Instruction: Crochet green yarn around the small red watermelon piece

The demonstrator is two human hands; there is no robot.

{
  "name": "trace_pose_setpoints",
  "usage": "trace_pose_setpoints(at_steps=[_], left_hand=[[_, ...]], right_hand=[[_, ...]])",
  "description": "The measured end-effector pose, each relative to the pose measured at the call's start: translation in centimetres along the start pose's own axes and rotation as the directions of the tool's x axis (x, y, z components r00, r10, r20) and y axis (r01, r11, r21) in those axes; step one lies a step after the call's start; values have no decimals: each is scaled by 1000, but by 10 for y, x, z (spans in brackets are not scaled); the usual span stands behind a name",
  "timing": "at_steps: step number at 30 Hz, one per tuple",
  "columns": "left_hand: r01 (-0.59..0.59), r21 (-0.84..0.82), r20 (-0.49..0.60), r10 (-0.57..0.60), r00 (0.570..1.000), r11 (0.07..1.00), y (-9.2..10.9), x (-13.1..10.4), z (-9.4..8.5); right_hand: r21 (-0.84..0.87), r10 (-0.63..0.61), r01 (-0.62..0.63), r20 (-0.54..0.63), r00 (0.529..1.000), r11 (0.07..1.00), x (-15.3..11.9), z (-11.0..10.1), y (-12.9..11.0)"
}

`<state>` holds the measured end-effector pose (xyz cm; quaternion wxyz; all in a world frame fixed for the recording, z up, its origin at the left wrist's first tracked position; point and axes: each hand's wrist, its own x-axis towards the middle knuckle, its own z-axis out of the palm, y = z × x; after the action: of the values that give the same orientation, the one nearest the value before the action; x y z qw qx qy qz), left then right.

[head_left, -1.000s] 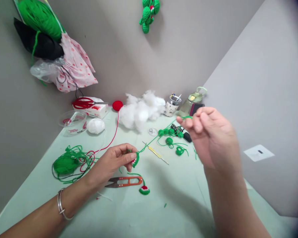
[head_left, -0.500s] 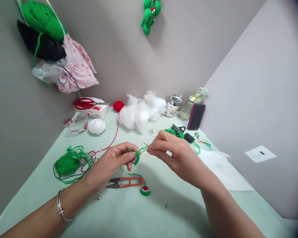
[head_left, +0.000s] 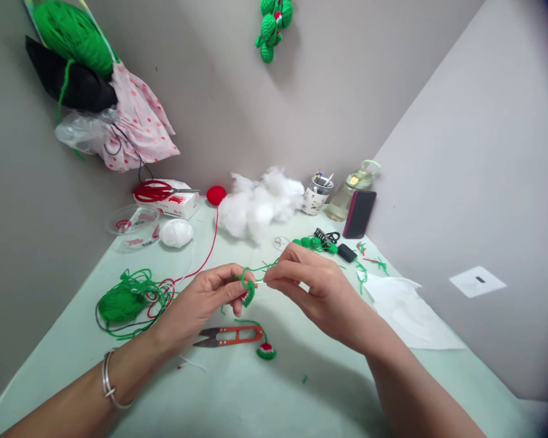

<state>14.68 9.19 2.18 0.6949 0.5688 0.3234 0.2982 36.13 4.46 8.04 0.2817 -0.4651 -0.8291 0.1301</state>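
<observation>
Between the thumb and fingers of my left hand [head_left: 221,289] is a small green crocheted piece [head_left: 249,294] with some red on its inner side. My right hand [head_left: 304,280] is closed in a pinch on a thin silvery needle [head_left: 260,282], whose tip reaches the piece's upper edge; whether the tip has a hook I cannot tell. Green yarn [head_left: 261,268] runs from the piece toward my right fingers. Below my hands lie orange-handled thread snips [head_left: 232,334] and a small crocheted watermelon slice [head_left: 266,351] with a green tail.
A green yarn skein [head_left: 123,301] and a white yarn ball [head_left: 176,233] lie left. White stuffing [head_left: 260,207], a red yarn ball [head_left: 216,195] and red scissors [head_left: 155,190] on a box are behind. A pen jar [head_left: 316,198], bottle [head_left: 342,201] and phone [head_left: 360,214] stand back right.
My right hand has shifted slightly left, bringing the needle closer to the green piece. A yarn loop now stands up above the piece beside my left fingers.
</observation>
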Motion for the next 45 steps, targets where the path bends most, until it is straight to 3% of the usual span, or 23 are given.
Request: trace_pose_setpoints(at_steps=[11,18,23,29,33,36,39,42,45], left_hand=[[17,-19,30,-16,999,1000,-1,-2,1],[6,-13,-7,-6,1000,1000,-1,-1,1],[4,14,-25,-4,1000,1000,-3,1,2],[1,41,-26,0,1000,999,-5,1,5],[16,48,-17,-15,1000,999,-4,1,6],[14,43,3,-14,1000,999,-1,0,5],[24,29,-5,-24,1000,999,0,0,4],[41,-2,8,-41,999,999,-3,2,4],[70,-20,29,-69,997,997,-7,4,2]], right_hand=[[136,30,-29,-2,1000,990,3,7,-3],[15,141,-141,-14,990,990,3,11,6],[87,136,-139,34,990,986,2,15,-3],[-97,13,0,127,992,995,-2,19,-15],[-163,-57,61,30,998,985,-1,22,-12],[37,-83,90,-160,984,995,-1,18,-14],[335,28,82,-312,950,938,-1,10,-19],[625,234,-14,-272,934,780,-3,-4,-20],[787,352,-49,-219,910,615,-5,-23,-16]])
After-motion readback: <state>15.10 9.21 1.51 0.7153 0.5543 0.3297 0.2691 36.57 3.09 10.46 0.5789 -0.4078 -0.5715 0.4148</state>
